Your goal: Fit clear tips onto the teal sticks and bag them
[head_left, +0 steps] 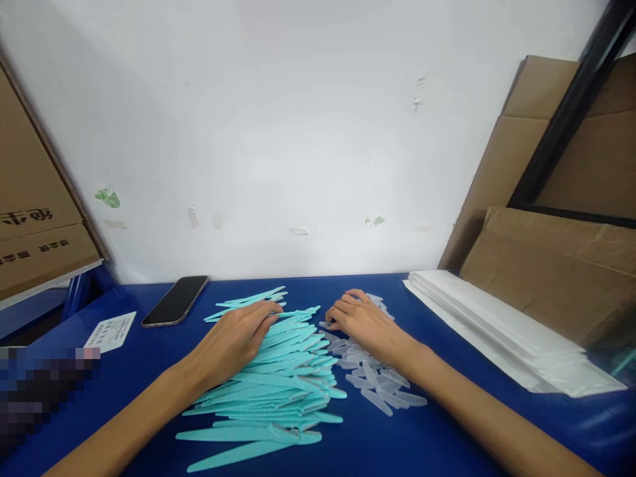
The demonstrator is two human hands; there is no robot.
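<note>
A broad pile of slim, tapered turquoise sticks [278, 377] lies across the middle of the blue table; their exact kind is unclear. My left hand [238, 334] rests over the pile's upper left side, thumb and forefinger closed on one turquoise stick [293, 313]. To the right is a loose heap of small translucent plastic pieces [380, 384], long and narrow. Over the upper part of that heap is my right hand [365, 321], its fingers curled and pressed together. A translucent piece shows right by its fingertips, but whether they grip it is hidden.
A phone [176, 301] and a white printed card [111, 332] lie at the left. Stacked white sheets or bags [501, 331] occupy the right side, beside brown cardboard [551, 265]. A carton [40, 199] stands far left. The white wall [318, 165] rises behind the table [368, 444].
</note>
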